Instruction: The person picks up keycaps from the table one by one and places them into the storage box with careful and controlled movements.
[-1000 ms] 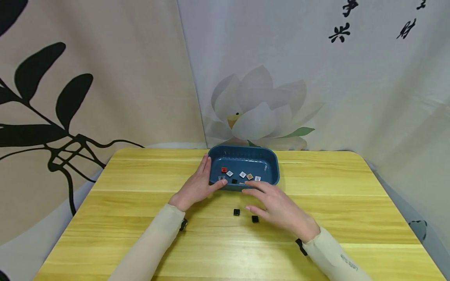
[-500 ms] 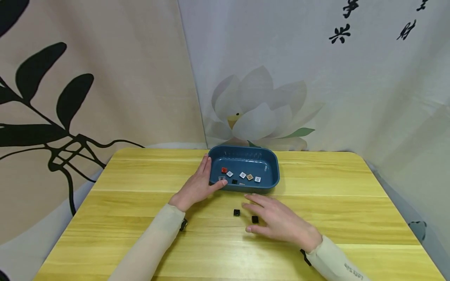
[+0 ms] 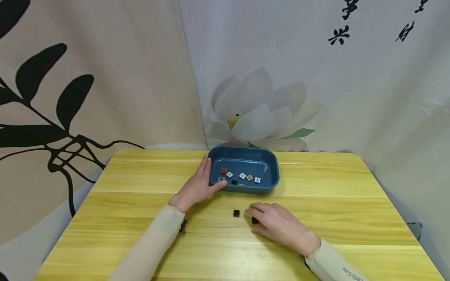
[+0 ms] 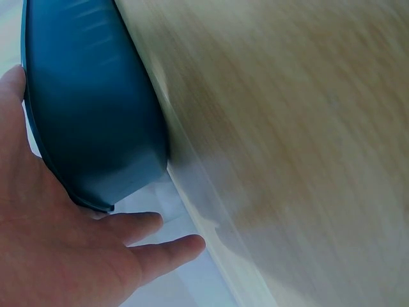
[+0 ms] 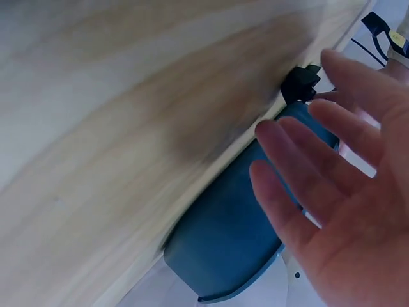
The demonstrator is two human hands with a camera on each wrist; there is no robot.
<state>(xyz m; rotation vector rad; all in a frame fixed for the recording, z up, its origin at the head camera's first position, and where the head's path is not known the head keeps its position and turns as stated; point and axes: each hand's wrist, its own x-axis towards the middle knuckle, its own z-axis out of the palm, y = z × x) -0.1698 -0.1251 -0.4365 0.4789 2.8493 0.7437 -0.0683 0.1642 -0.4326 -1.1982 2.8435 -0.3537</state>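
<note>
A blue rectangular tray (image 3: 246, 189) stands near the table's far edge with several small square pieces inside. My left hand (image 3: 197, 189) lies against the tray's left end, its fingers extended along the side and the thumb at the front rim; the left wrist view shows this hand (image 4: 70, 243) beside the tray wall (image 4: 96, 121). In front of the tray lie two small black cubes. My right hand (image 3: 281, 226) hovers around the right black cube (image 3: 254, 221), partly covering it, with fingers apart in the right wrist view. The left black cube (image 3: 236, 213) lies free, just left of the fingertips.
Inside the tray are a red piece (image 3: 224, 171), a tan piece (image 3: 249, 178), a black piece (image 3: 234, 182) and several white ones, such as a white piece (image 3: 242, 176). A printed curtain (image 3: 158, 78) hangs behind the wooden table (image 3: 334, 203).
My right hand has drawn back from the tray's front rim toward me and lowered over the right black cube. The left hand and the tray have stayed in place.
</note>
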